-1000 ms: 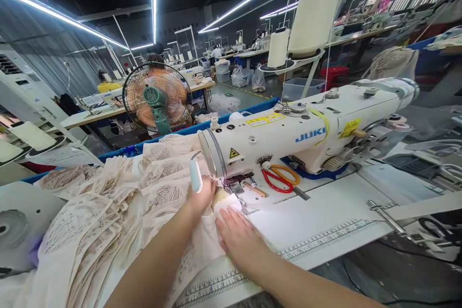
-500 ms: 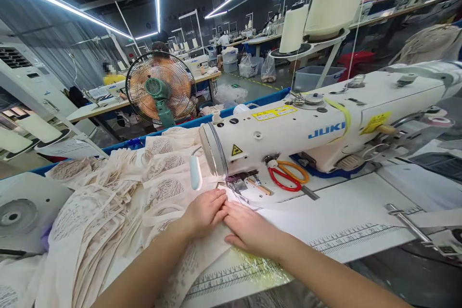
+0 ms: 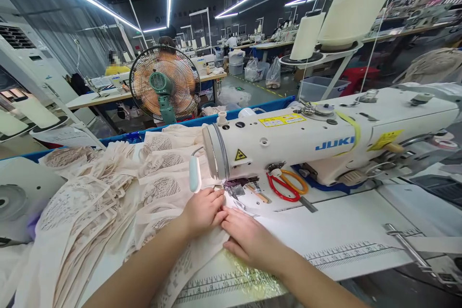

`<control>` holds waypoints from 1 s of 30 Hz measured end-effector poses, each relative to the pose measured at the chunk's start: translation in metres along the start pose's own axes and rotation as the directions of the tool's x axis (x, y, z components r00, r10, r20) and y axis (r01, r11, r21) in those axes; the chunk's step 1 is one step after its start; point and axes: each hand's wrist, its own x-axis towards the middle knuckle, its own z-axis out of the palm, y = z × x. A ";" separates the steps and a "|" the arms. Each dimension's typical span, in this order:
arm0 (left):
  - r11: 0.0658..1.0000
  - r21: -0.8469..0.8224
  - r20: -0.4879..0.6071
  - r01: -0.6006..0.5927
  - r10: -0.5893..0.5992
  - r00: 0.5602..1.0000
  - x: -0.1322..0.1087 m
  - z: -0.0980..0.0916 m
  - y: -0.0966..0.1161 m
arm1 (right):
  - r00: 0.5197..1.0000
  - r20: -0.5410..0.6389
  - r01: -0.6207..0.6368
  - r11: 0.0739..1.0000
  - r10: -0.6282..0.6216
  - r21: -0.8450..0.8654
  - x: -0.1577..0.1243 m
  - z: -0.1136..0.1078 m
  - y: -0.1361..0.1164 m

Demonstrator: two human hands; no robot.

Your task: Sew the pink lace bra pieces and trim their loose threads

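Both of my hands rest side by side at the needle end of a white sewing machine (image 3: 288,137). My left hand (image 3: 202,212) has bent fingers drawn together on a pale lace fabric piece (image 3: 184,264), just in front of the presser foot area (image 3: 234,189). My right hand (image 3: 249,239) lies flat on the work, fingers stretched towards the needle and thumb apart; its fingertips meet the left thumb. The fabric edge under the hands is hidden. Scissors with red and orange handles (image 3: 283,191) lie under the machine arm.
Pale lace pieces (image 3: 90,216) are heaped on the left. A small lamp (image 3: 195,174) hangs beside the machine head. Yellowish clear film (image 3: 252,276) and a printed ruler (image 3: 212,285) are at the front edge. A fan (image 3: 164,84) stands beyond the blue-edged table.
The camera view has shifted slightly, so the surroundings sit differently in the picture. Both hands stay at the needle area, in almost the same pose on the fabric.
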 end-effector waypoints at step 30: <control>1.000 -0.002 0.001 0.012 -0.012 1.000 0.003 -0.001 0.001 | 0.953 -0.293 0.055 0.994 -0.082 -0.099 -0.011 0.008 0.009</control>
